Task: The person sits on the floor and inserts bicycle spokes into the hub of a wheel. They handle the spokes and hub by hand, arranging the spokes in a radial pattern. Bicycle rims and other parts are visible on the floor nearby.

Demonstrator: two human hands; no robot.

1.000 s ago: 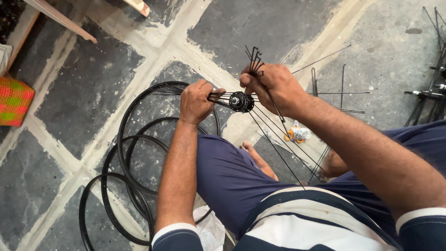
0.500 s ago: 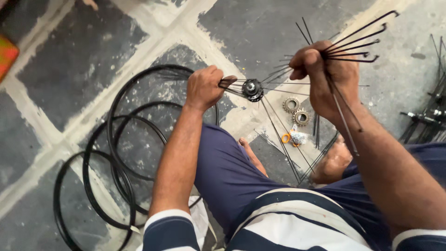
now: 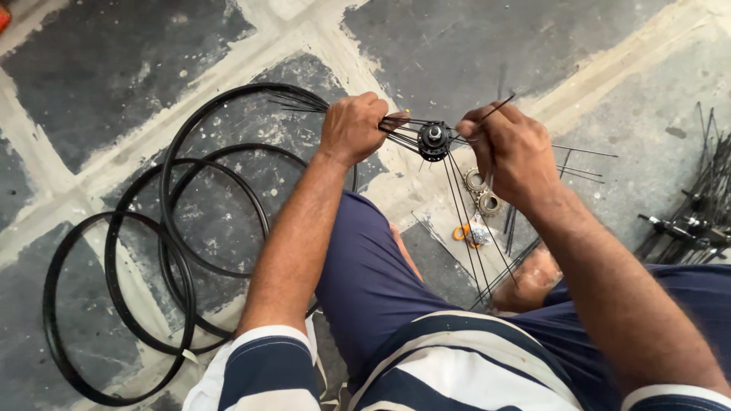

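1. Black metal makes up the wheel hub [image 3: 434,140], which is held up in the air between the two hands, above the stone floor [image 3: 137,84] and just past the person's knee [image 3: 365,251].
2. The left hand [image 3: 352,128] has its grip closed around a bundle of thin black spokes [image 3: 304,101] on the hub's left side; the spoke ends fan out to the far left beyond the fist.
3. The right hand [image 3: 512,152] sits just right of the hub, its grip pinched shut on a single spoke [image 3: 499,106] that angles up and to the far right (the fingertips nearly touch the hub's flange).
4. More spokes hang loose from the hub, trailing down toward the near right.
5. On the floor below the hub lie two small metal sprockets [image 3: 483,192] and a small orange object [image 3: 461,232].
6. Several black rims [image 3: 114,304] lie overlapping on the floor at left.
7. Another heap of spoked hubs [image 3: 689,221] lies at the right edge.
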